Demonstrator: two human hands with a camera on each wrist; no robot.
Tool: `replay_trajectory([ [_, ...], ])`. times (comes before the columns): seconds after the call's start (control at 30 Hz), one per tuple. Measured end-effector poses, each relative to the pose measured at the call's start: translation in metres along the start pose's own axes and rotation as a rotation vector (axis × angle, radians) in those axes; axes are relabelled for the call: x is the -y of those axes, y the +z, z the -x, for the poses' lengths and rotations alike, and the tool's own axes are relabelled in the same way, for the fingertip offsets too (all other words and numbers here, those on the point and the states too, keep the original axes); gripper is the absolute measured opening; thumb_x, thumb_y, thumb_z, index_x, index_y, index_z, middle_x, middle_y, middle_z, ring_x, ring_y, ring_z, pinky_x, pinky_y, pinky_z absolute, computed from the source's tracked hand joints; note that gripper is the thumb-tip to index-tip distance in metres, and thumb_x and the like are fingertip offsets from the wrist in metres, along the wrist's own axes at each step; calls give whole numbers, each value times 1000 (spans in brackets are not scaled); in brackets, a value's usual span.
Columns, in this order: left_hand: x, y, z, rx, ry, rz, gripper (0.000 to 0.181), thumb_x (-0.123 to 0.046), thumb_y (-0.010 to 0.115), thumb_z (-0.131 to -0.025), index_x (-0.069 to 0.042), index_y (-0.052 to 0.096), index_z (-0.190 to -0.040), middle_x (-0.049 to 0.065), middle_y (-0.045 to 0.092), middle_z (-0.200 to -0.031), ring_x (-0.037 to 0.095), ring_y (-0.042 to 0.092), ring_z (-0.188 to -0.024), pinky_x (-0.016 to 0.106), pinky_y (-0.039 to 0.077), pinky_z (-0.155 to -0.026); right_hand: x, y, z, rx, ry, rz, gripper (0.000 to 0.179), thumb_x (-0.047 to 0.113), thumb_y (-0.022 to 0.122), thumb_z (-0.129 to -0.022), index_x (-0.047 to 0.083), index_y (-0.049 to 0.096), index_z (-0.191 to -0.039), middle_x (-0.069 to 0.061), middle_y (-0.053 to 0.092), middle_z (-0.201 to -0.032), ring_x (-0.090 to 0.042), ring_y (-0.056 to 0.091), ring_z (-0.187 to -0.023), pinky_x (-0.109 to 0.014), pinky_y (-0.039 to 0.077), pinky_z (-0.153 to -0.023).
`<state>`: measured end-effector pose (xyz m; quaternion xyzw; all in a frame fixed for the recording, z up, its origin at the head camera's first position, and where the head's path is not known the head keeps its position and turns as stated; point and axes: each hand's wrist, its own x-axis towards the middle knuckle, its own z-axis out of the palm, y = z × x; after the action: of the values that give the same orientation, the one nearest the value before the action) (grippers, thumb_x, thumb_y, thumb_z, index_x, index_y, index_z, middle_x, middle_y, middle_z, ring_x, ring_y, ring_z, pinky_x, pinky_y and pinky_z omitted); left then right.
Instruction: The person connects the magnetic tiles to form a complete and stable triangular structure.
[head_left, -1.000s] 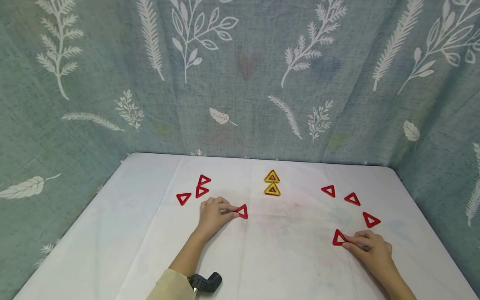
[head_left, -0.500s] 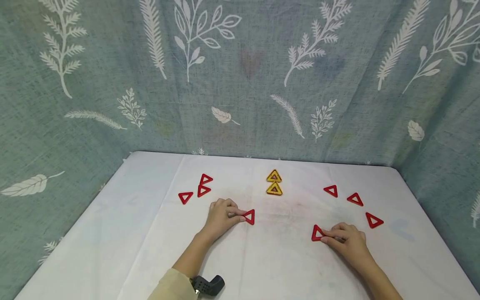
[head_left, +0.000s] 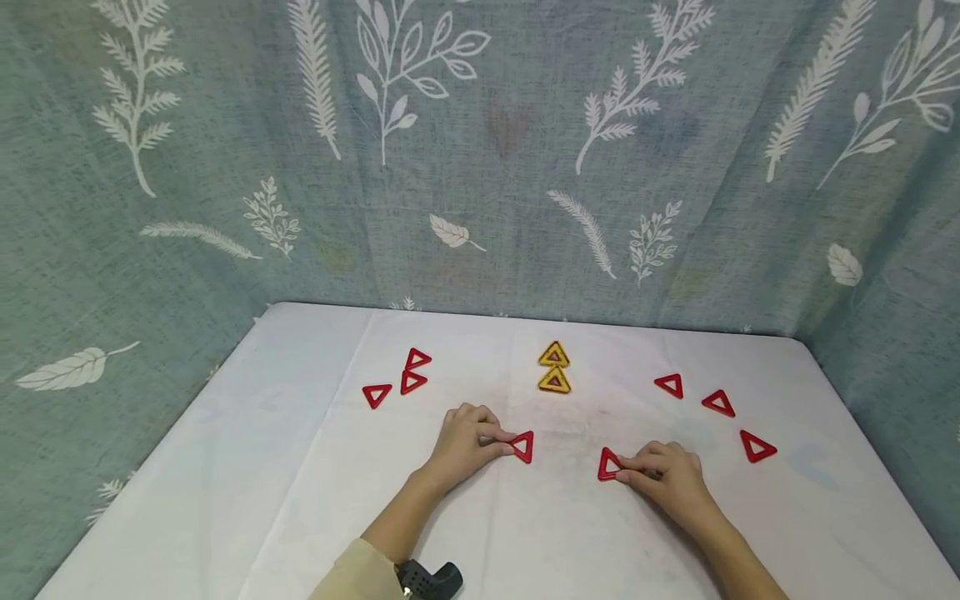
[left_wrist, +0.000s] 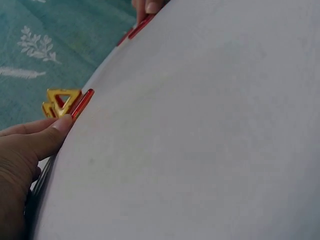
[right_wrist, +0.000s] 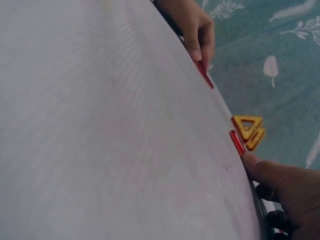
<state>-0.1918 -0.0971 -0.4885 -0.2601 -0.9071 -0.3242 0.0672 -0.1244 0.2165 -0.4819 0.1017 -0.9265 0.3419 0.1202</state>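
In the head view my left hand point(head_left: 468, 442) pinches one corner of a red open-centred triangle point(head_left: 529, 447) between thumb and fingertips. Across from it, my right hand point(head_left: 667, 479) pinches a second red triangle point(head_left: 602, 465) by its corner. A gap of white cloth lies between the two pieces. Both look edge-on in the wrist views: one red triangle point(left_wrist: 82, 104) beside the left thumb, the other red triangle point(right_wrist: 237, 142) by the right thumb. Two yellow triangles point(head_left: 555, 389) stand farther back at the middle, one behind the other, close together.
Three red triangles point(head_left: 377, 388) lie at the back left, two of them touching or nearly so. Another three red triangles point(head_left: 759, 455) are spread out on the right. A white cloth point(head_left: 300, 467) covers the table, and a patterned green curtain point(head_left: 480, 167) hangs around its back and sides.
Both hands have come closer together, each carrying its red triangle. The right hand has moved far to the left; the left hand has shifted right and slightly nearer. The view has drifted slightly.
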Motion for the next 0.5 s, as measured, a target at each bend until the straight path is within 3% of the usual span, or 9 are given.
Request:
replay_trajectory([
  [0.2, -9, 9, -3, 14, 45, 19, 18, -32, 76, -76, -24, 78, -91, -12, 56, -84, 8, 45, -86, 36, 32, -83, 3, 7, -7, 30, -32, -11, 19, 23, 81, -71, 18, 79, -89, 19, 62, -73, -1, 43, -70, -32, 23, -68],
  [0.33, -17, 14, -4, 49, 46, 11, 18, -36, 75, -77, -26, 78, -93, -13, 57, -85, 7, 45, -87, 36, 32, -86, 8, 12, -10, 48, -47, -14, 19, 24, 81, -71, 19, 79, -90, 19, 64, -73, 0, 42, -70, -30, 23, -67],
  [0.5, -26, 17, -6, 48, 51, 3, 17, -36, 74, -78, -26, 78, -91, -13, 59, -84, 8, 46, -87, 37, 32, -86, 17, 16, -14, 78, -32, -30, 19, 24, 80, -72, 19, 78, -91, 19, 64, -72, -1, 41, -70, -30, 25, -69],
])
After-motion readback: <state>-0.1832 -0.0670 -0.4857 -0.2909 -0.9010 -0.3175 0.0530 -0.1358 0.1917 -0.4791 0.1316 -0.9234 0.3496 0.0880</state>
